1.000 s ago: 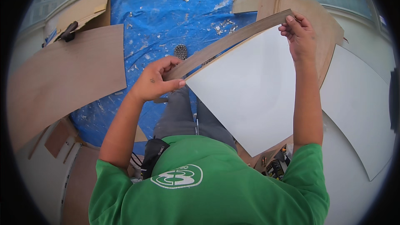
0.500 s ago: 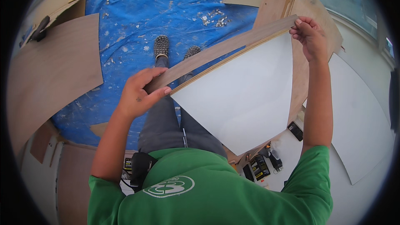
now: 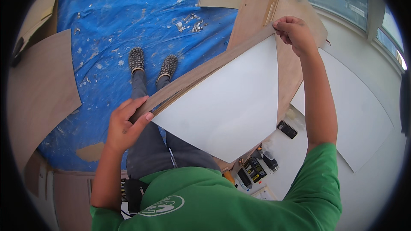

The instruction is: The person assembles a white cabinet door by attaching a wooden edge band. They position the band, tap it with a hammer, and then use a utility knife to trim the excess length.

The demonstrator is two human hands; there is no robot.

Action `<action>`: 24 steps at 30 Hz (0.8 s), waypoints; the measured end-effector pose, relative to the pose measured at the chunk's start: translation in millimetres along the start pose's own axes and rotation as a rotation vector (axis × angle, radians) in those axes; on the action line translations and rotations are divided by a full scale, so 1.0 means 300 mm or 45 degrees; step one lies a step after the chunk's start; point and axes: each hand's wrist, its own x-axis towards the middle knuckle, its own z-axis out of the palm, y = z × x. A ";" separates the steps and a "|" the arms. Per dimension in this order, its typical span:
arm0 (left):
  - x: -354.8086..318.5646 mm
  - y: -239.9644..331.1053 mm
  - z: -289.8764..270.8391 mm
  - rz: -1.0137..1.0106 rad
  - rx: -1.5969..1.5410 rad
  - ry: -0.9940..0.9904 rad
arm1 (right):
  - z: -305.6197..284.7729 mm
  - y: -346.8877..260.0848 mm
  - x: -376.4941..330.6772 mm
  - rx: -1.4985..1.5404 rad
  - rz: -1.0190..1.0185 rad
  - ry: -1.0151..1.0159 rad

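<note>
A long thin strip of brown wood-grain edging (image 3: 188, 75) runs along the far edge of a white-faced board (image 3: 227, 100). My left hand (image 3: 124, 124) closes around the strip's near left end, the thumb by the board's corner. At the far right end my right hand (image 3: 293, 34) pinches the strip between thumb and fingers, by the board's far corner. The strip lies close against the edge over much of its length, with a narrow line of the board's bare wooden edge showing toward the left.
Wooden panels (image 3: 257, 6) stand beyond and under the board. A blue tarp (image 3: 107, 25) with scattered chips covers the floor. A curved brown sheet (image 3: 43, 90) lies left. On the right are a white sheet (image 3: 342, 111), a phone (image 3: 287, 129) and a black tool (image 3: 269, 161).
The strip has come closer to the board's edge, and the gap between them has narrowed. Both hands keep their grip on its ends. The whole view has shifted.
</note>
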 end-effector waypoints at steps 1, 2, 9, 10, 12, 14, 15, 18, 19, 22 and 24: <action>0.002 0.001 0.006 -0.005 -0.001 0.015 | -0.002 -0.011 0.008 -0.051 -0.006 0.015; 0.004 0.001 0.011 0.025 -0.038 0.037 | -0.003 -0.021 0.015 -0.086 -0.003 0.016; 0.006 0.012 -0.018 -0.024 -0.062 0.055 | 0.000 -0.051 0.054 -0.245 0.091 -0.065; 0.006 0.014 -0.021 -0.050 -0.034 0.042 | 0.002 -0.049 0.059 -0.252 0.096 -0.094; 0.005 0.016 -0.015 -0.055 -0.113 0.020 | 0.006 -0.045 0.069 -0.301 0.099 -0.095; 0.003 0.013 -0.001 -0.075 -0.176 0.005 | 0.011 -0.037 0.070 -0.313 0.072 -0.111; 0.002 0.008 0.010 -0.088 -0.207 -0.002 | 0.014 -0.033 0.067 -0.301 0.045 -0.127; 0.006 -0.015 0.040 -0.221 -0.407 -0.100 | 0.022 -0.021 0.052 -0.303 0.013 -0.084; 0.009 -0.025 0.048 -0.279 -0.491 -0.147 | 0.024 -0.019 0.046 -0.309 0.011 -0.053; 0.017 -0.053 0.059 -0.364 -0.653 -0.228 | 0.027 -0.015 0.030 -0.267 -0.016 -0.014; 0.015 -0.064 0.062 -0.355 -0.729 -0.242 | 0.030 -0.012 0.022 -0.242 -0.041 0.005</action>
